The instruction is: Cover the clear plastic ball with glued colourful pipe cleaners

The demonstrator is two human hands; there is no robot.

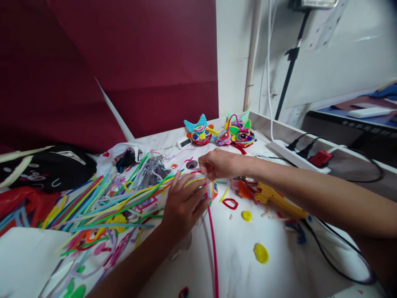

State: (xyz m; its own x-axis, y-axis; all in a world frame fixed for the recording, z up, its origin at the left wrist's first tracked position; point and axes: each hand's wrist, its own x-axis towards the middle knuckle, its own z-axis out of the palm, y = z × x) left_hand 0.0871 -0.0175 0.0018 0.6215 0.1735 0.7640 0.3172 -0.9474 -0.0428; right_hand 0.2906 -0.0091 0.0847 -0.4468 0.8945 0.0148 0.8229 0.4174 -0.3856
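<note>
Both hands meet over a small multicoloured pipe-cleaner piece near the middle of the table. My left hand lies over its left side, fingers bent round it and pressing it. From the right, my right hand reaches its upper edge with thumb and fingers pinched; what is between them is too small to make out. A long pink pipe cleaner runs from the piece toward the table's front edge. Much of the piece is hidden by the fingers.
Loose pipe cleaners spread over the left. Finished colourful figures stand at the back beside a small white display. A yellow glue gun, its black cable and a power strip are on the right. Yellow discs lie in front.
</note>
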